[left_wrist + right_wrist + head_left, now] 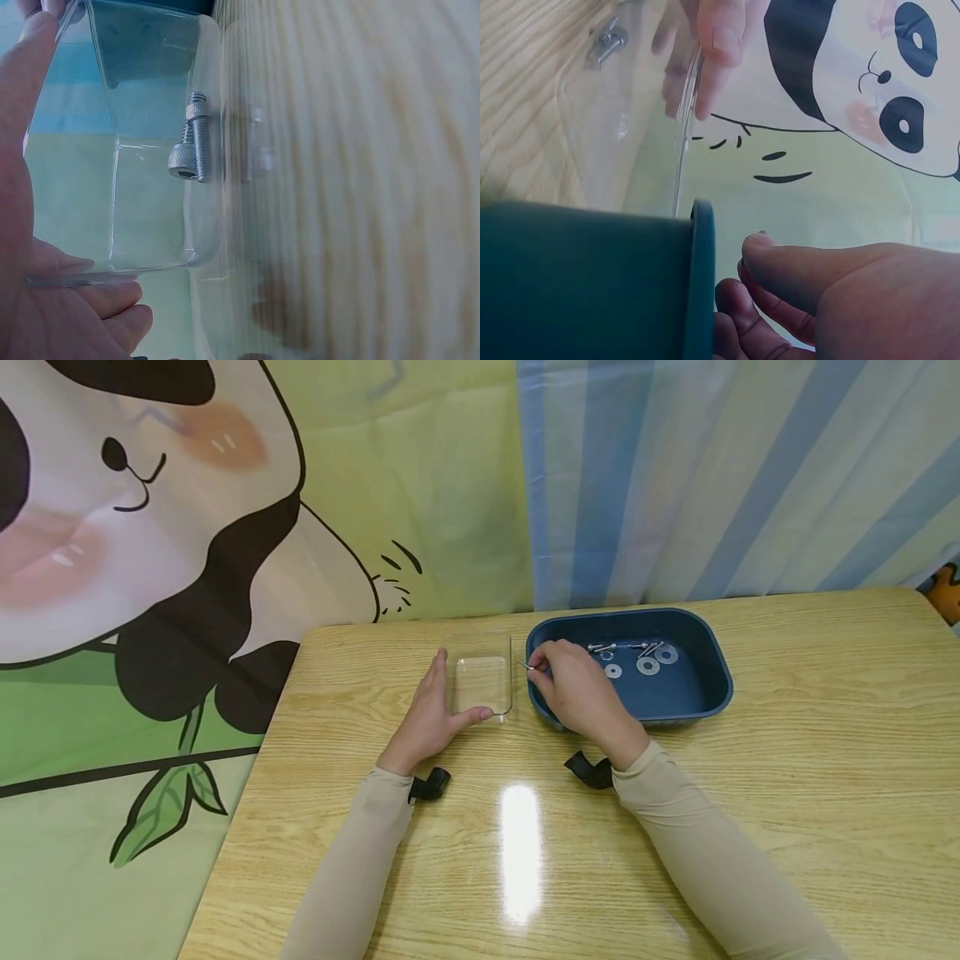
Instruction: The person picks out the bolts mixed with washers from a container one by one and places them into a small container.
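My left hand [427, 718] holds a clear plastic box [512, 685], its thumb at the near rim and its fingers along the left side. Inside the box, in the left wrist view, two silver socket-head screws [199, 150] lie crossed on the bottom. My right hand [581, 689] is over the left rim of a dark blue bin [708, 693], pinching a small silver screw [524, 664] between thumb and index finger, its tip towards the box. In the right wrist view the fingers largely hide this screw. Several screws [648, 649] and flat washers [648, 666] lie in the bin.
Box and bin stand side by side on a wood-grain table [825, 735], near its back edge. Behind them hangs a curtain [450, 485] with a panda print and blue stripes. A black strap [590, 770] sticks out at the right wrist.
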Motion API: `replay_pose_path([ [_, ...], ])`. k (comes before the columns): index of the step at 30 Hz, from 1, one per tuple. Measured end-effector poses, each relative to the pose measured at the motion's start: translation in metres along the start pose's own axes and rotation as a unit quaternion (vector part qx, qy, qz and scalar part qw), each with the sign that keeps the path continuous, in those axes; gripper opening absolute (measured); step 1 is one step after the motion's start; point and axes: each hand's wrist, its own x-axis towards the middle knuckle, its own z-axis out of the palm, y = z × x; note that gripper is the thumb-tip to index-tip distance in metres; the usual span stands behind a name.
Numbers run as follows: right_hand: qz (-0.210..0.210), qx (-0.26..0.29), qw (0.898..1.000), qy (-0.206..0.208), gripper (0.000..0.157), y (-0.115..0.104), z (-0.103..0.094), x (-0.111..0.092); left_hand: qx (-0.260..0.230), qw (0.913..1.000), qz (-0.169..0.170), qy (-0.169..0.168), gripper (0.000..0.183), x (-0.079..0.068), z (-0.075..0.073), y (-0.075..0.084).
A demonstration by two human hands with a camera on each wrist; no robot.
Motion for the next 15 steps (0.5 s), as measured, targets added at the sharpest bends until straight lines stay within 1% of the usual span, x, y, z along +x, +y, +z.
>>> replay_pose_path([
  [7,-0.014,-0.003,1.0,0.007,0.013,-0.004,0.007,0.001,0.005,1.0,-0.004,-0.001,0.123,0.001,0.001,0.0],
  [15,-0.027,-0.01,1.0,0.001,0.011,-0.011,0.014,0.005,0.006,1.0,-0.003,0.004,0.125,0.001,0.001,-0.001],
])
